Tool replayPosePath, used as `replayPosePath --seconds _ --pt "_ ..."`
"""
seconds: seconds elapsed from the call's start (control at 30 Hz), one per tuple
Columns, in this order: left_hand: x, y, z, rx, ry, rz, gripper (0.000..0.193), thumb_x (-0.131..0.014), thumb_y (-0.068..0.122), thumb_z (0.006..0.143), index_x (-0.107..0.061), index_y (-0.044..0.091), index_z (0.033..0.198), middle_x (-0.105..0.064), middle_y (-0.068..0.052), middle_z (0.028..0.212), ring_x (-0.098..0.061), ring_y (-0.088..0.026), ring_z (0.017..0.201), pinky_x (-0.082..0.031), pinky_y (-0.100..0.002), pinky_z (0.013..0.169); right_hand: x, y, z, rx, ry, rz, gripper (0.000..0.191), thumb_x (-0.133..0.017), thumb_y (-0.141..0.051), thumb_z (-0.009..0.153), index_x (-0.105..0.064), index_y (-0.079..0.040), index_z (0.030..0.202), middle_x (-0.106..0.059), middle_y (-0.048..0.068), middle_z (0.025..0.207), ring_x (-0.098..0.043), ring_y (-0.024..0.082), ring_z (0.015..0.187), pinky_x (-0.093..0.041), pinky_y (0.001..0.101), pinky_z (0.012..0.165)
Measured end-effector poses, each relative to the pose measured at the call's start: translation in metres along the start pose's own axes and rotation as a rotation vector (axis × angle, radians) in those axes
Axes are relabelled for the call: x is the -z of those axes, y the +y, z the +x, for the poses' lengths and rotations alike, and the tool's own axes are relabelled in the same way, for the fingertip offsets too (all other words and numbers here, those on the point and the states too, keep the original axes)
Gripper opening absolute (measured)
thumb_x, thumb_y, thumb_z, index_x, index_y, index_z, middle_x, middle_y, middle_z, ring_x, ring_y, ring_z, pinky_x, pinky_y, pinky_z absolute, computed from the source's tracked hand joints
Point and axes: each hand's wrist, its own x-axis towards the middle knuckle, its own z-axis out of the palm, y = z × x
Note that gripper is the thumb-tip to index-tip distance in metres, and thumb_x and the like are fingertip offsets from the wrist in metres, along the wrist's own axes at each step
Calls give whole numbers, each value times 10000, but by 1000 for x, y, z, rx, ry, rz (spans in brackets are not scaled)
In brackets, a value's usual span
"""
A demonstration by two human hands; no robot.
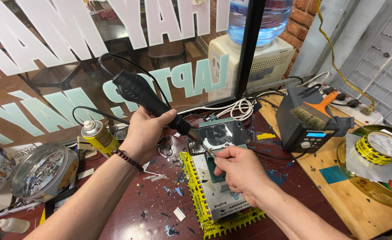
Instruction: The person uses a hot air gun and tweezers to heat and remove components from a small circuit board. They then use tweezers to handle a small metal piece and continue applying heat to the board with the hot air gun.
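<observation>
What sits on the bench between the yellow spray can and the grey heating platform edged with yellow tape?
In the head view, the left hand gripping the black hot-air handle fills most of the stretch between the yellow spray can and the grey heating platform.

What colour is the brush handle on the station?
Orange, on the brush lying atop the grey station; head view.

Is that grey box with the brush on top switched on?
On. The grey station has a small display glowing blue on its front. A brush lies on top. What the display reads is too small to tell.
</observation>
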Motion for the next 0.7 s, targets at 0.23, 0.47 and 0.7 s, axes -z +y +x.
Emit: replayPosePath --seconds 0.23,0.47,0.7 --pt "12 0 -11 -45 4 -11 231 -715 101 913 -577 6 1073 -707 -79 980 -712 -167 839 -602 -290 624 5 -1 -4 -6 -64 64 182 -642 -85 940 -651 11 1094 -638 102 781 -322 58 384 -196 266 352" --pt "29 4 -22 -28 24 -41 263 -703 90 906 -554 27 1112 -698 -69 1002 -722 -177 866 -614 -287 643 -12 2 -16 118 66 -234 165 -660 -125 932 -699 -30 1061 -698 63 755 -383 70 420 -277 273 362" --pt "28 1 -16 -10 22 -61 272 -705 92 906 -548 10 1113 -707 -81 1002 -732 -177 864 -619 -287 637 -17 0 -8 162 70 -408 171 -667 -129 926 -713 -38 1063 -734 45 751 -439 53 442 -333 259 379"
